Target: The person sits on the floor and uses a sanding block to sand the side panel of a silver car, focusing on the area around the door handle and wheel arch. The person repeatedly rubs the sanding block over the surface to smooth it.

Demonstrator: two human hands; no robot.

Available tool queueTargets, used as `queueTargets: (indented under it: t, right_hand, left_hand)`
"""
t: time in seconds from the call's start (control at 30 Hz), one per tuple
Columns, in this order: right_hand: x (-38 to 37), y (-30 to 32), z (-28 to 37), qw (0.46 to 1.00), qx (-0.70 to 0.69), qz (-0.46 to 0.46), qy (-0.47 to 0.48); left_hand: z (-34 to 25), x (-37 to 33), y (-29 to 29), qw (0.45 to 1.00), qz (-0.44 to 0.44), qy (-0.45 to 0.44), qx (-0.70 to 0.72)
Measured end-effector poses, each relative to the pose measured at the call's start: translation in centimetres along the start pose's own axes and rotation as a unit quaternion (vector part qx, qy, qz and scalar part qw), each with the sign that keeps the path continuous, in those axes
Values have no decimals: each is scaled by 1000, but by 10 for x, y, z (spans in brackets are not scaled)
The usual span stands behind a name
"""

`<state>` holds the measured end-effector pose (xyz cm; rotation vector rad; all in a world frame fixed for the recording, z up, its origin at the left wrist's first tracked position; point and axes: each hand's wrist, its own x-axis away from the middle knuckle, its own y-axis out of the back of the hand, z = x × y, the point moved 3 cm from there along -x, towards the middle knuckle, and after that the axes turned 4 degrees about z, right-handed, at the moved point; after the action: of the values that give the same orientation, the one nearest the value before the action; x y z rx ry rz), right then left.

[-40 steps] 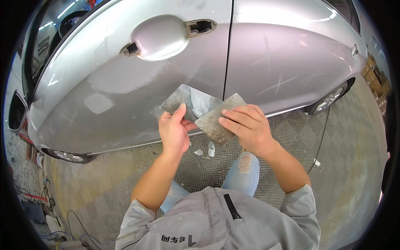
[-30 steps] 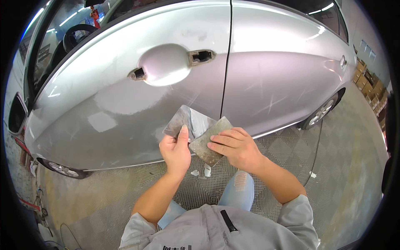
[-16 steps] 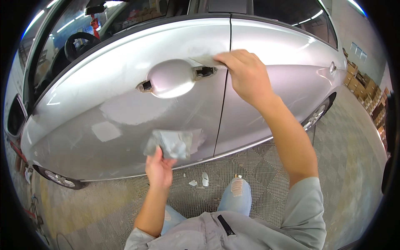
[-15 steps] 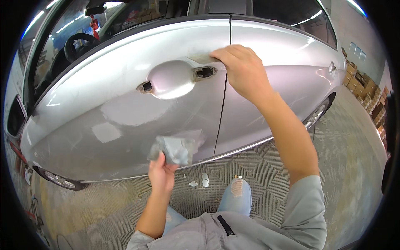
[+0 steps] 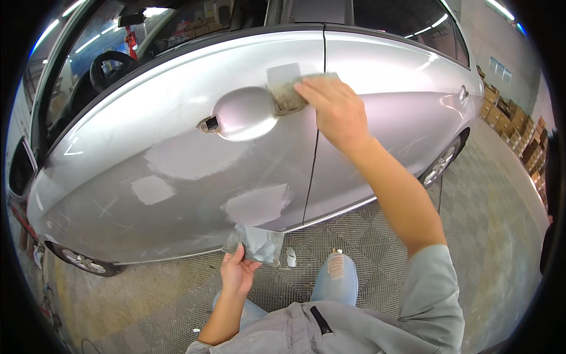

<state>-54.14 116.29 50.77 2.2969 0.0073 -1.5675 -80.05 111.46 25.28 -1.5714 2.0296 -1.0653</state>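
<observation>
A thin grey spreader [image 5: 286, 99] lies against the silver front door [image 5: 194, 97], over its rear handle opening; the right hand [image 5: 342, 115] grips it, fingers closed together. Lower, the left hand [image 5: 237, 272] pinches a flat plate [image 5: 276, 238] bearing blue-grey paste [image 5: 257, 242], below a grey patch [image 5: 259, 203]. Pale crossed strokes [image 5: 106, 205] mark the door's left part.

Rear handle opening [image 5: 289, 112], nearly lost behind a plate [image 5: 285, 96]!
On the right hand [image 5: 340, 113], the thumb is out of sight; on the left hand [image 5: 237, 275], fingers tuck partly under a second plate [image 5: 261, 245]; the car [image 5: 365, 118] is cut off above, the grey jacket [image 5: 377, 327] below, and those far boxes [image 5: 505, 117] are too small to make out.
</observation>
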Motion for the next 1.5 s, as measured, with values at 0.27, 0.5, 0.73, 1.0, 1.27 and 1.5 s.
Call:
queueTargets:
  t: [0.27,0.5,0.73,1.0,1.27,1.5]
  right_hand:
    - [5,-20,10,1000,2,9,6]
    - [12,-9,7,998,31,-49,-10]
    - [21,-16,10,998,41,-35,-19]
    - [12,-13,-14,995,46,-63,-56]
    - [50,-20,4,997,52,-40,-52]
    - [23,-8,-19,993,53,-79,-68]
  left_hand:
    - [-2,0,1,1000,5,16,2]
    - [-4,4,6,1000,-6,6,-3]
    - [-1,4,5,1000,-10,27,5]
    - [-2,6,15,999,-14,28,-7]
    - [5,7,16,999,-7,48,-6]
    - [4,10,18,999,-28,43,-1]
